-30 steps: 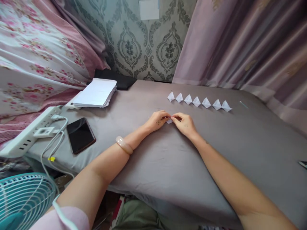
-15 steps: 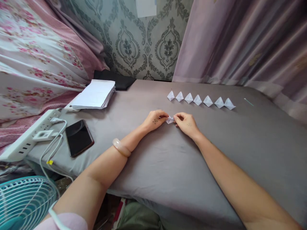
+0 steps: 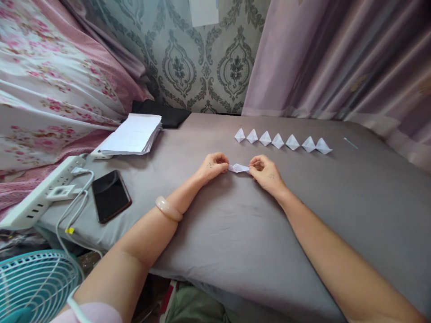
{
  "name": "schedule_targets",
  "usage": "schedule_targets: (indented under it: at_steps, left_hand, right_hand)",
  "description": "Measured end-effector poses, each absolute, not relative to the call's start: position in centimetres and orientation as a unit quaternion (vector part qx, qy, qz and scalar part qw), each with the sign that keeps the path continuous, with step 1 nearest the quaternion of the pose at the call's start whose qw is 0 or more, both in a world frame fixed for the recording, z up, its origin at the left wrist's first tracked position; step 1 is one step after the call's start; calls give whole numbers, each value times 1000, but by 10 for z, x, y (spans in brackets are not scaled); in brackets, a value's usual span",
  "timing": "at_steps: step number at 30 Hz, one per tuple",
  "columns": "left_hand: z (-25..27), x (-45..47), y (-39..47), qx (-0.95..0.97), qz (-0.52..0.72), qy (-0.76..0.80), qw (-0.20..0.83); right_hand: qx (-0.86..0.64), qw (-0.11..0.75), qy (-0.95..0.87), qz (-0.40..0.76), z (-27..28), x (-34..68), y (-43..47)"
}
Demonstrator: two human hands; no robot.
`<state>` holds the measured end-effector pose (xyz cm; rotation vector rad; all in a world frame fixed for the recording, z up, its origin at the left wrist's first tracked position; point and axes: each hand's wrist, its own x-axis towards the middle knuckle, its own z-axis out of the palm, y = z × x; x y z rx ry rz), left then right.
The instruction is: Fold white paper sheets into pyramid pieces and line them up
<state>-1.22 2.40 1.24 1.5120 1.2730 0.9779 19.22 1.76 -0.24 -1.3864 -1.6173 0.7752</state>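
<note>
Between my two hands a small folded white paper boat (image 3: 239, 168) is stretched out sideways, with a diamond shape in its middle. My left hand (image 3: 214, 167) pinches its left tip, and my right hand (image 3: 266, 174) pinches the right tip. Both hands are closed at the fingertips, just over the grey cloth (image 3: 215, 233). Beyond them stands a row of several finished-looking paper boats (image 3: 278, 141), each with a pointed peak.
At the back left lies a stack of white paper (image 3: 133, 133) beside a black folded item (image 3: 168, 115). A phone (image 3: 111, 195), a white power strip (image 3: 43, 190) with cables and a teal fan (image 3: 37, 287) are on the left. A thin stick (image 3: 350, 143) lies far right.
My hands have moved apart, drawing the paper boat's two ends outward. It looks wider and flatter now, and more of it shows between my fingers.
</note>
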Motion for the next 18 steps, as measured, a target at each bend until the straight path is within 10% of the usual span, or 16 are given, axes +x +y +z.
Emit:
schedule_targets:
  at_steps: [18]
  left_hand:
    - [22, -13, 14, 774, 291, 535, 173]
  right_hand:
    - [-539, 313, -770, 137, 5, 185, 9]
